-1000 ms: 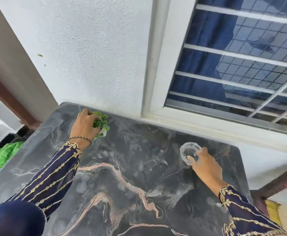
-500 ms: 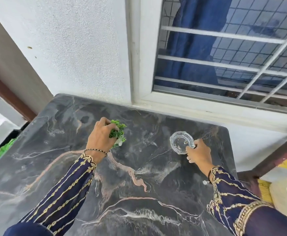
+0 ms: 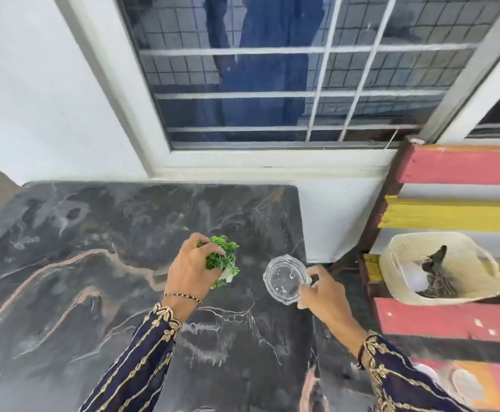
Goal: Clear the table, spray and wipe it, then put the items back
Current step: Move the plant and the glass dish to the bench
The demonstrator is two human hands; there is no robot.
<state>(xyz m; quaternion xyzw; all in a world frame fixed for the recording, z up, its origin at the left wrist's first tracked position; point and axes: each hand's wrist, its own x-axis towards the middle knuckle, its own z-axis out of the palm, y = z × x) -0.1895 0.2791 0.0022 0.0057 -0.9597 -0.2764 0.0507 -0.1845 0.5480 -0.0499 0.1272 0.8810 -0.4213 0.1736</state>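
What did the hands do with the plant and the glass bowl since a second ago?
Both hands carried their things away from the wall, toward the table's near right side. The left hand brought the plant; the right hand brought the bowl to the right edge. Both grips stayed; nothing was let go.

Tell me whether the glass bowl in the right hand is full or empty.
Empty, apparently: the marble table shows straight through the clear glass bowl, with only glints inside. The right hand pinches its rim.
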